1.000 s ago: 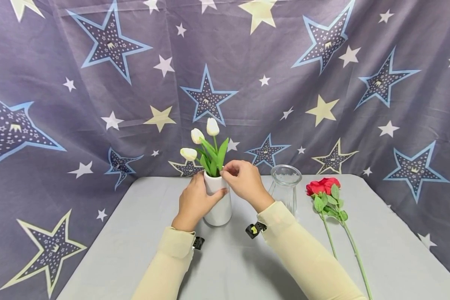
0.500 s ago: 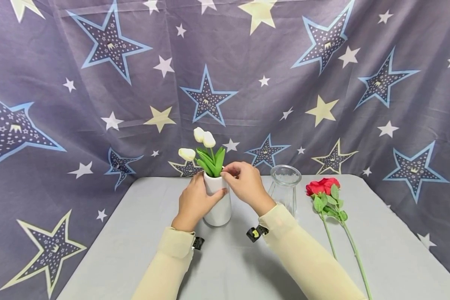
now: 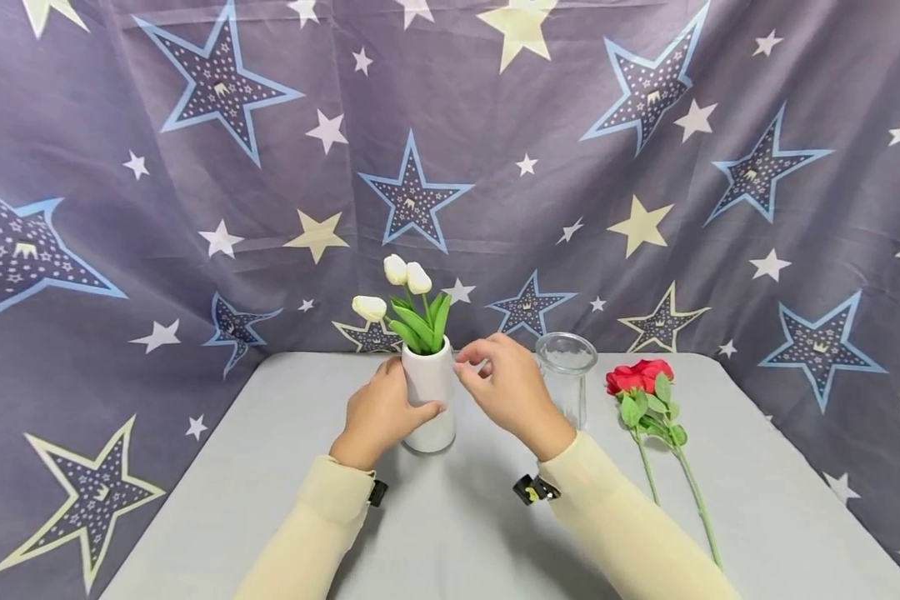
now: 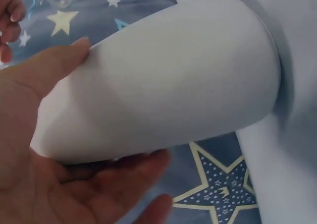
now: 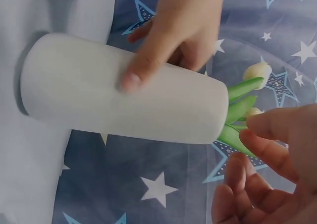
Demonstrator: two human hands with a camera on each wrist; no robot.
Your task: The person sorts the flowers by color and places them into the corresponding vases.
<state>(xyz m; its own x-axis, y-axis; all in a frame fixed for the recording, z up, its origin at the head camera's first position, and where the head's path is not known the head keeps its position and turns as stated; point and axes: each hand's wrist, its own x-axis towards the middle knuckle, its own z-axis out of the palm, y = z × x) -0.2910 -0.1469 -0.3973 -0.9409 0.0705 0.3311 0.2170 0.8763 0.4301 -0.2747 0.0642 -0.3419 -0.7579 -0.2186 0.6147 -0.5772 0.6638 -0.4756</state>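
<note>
A white vase (image 3: 430, 387) stands upright on the table, and white tulips (image 3: 418, 278) with green leaves rise from its mouth. My left hand (image 3: 381, 412) is round the vase's left side, its thumb across the front; the other fingers lie on the far side, partly hidden. Just right of the rim is my right hand (image 3: 512, 387), fingers bent loosely with nothing between them. In the right wrist view the fingertips (image 5: 255, 122) appear close to the leaves (image 5: 241, 109); whether they touch cannot be told. The stems inside the vase are hidden.
A clear glass vase (image 3: 566, 354) stands right of my right hand, partly behind it. Red roses (image 3: 640, 377) with long green stems lie at the table's right. A star-patterned cloth (image 3: 285, 167) hangs behind the grey-white table (image 3: 435, 533).
The tulips have sunk lower into the white vase. My right hand has let go of their stems and drawn back to the right. My left hand sits slightly lower on the vase.
</note>
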